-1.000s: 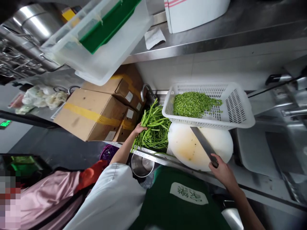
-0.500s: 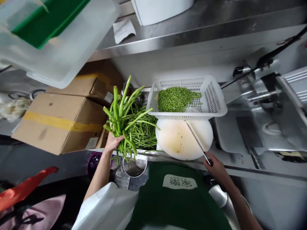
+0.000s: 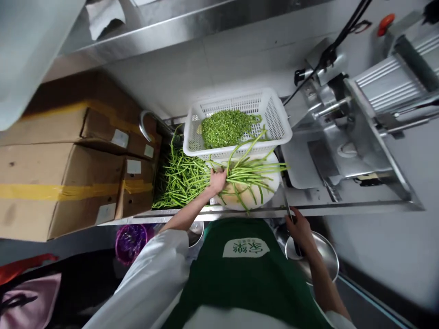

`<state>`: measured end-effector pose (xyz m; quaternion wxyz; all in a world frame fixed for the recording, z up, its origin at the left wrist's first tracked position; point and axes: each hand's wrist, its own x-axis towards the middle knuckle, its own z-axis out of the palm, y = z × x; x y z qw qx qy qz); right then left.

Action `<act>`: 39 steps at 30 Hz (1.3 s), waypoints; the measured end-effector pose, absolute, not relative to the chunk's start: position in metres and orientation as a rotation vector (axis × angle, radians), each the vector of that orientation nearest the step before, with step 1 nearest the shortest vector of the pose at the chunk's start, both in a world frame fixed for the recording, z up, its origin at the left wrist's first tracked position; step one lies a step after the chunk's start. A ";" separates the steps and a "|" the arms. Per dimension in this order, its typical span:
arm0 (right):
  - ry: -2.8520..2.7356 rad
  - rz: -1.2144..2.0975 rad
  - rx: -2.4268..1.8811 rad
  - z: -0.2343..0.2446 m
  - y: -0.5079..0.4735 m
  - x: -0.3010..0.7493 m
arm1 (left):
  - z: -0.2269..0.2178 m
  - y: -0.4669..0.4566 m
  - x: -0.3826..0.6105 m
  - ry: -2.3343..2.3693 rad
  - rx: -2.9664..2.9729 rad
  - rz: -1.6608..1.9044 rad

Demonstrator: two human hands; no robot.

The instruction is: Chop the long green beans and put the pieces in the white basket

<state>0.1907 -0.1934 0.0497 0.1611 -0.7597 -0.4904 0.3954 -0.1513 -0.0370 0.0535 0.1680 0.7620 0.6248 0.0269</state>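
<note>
My left hand (image 3: pixel 218 179) is closed round a bunch of long green beans (image 3: pixel 245 173), whose loose ends fan out to the right. The bunch lies across a round white cutting board (image 3: pixel 236 201), and a few beans stick out past its right edge. My right hand (image 3: pixel 299 228) grips a knife (image 3: pixel 285 194) near the counter's front edge. Its blade points away from me, beside the board's right edge. More long beans (image 3: pixel 181 178) fill the space left of the board. Behind the board, a white plastic basket (image 3: pixel 279 132) holds finely chopped beans (image 3: pixel 226 128).
Cardboard boxes (image 3: pixel 92 183) are stacked at the left. A steel machine with a tray (image 3: pixel 363 137) stands on the right, with a wide dark blade (image 3: pixel 318 157) lying near it. A metal shelf (image 3: pixel 154 41) runs above. Below the counter are a steel bowl (image 3: pixel 329 256) and a purple-lined bin (image 3: pixel 128 242).
My left hand has carried the bunch of beans rightward from above the pile and laid it over the board. The knife has moved off the board to its right edge. My view has shifted right.
</note>
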 end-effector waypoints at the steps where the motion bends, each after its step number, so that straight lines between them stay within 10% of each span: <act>1: -1.400 1.118 -2.166 0.048 -0.195 0.189 | 0.047 -0.031 -0.148 1.788 2.157 0.059; 8: -1.459 1.179 -2.127 0.046 -0.197 0.181 | 0.093 -0.009 -0.170 1.687 2.042 -0.284; 12: -1.482 1.173 -2.143 0.048 -0.195 0.182 | 0.129 0.012 -0.155 1.780 2.115 0.168; 23: -1.560 1.144 -2.145 0.042 -0.189 0.184 | 0.106 0.006 -0.113 1.764 2.212 0.608; 30: -1.519 1.198 -2.177 0.043 -0.182 0.181 | 0.126 -0.022 -0.157 1.306 2.499 0.273; 35: -1.520 1.236 -2.163 0.043 -0.178 0.181 | 0.170 0.076 -0.143 1.427 2.440 0.815; 39: -1.492 1.228 -2.169 0.043 -0.180 0.177 | 0.149 0.188 -0.093 1.266 2.480 0.468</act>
